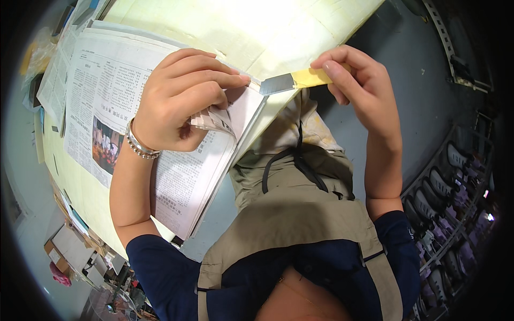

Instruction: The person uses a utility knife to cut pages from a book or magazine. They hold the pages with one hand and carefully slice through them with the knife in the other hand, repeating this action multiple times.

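Note:
A stack of newspapers (pixel 176 187) lies on the pale table, reaching its near right edge. My left hand (pixel 187 96), with bracelets at its wrist, is closed on a lifted, curled newspaper sheet (pixel 217 120); its index fingertip rests near the stack's corner. My right hand (pixel 353 80) pinches the yellow grip of a flat metal blade (pixel 277 84) between thumb and fingers. The blade points left, its end at the corner of the stack, close to my left fingertips. Whether it touches the paper is hard to tell.
The pale table (pixel 257 32) stretches away from me. More newspapers (pixel 53 85) lie at the far left. On the right, past the grey floor (pixel 391 69), stands a rack (pixel 447 208) holding several dark, shoe-like items. Boxes (pixel 69 246) and clutter are at lower left.

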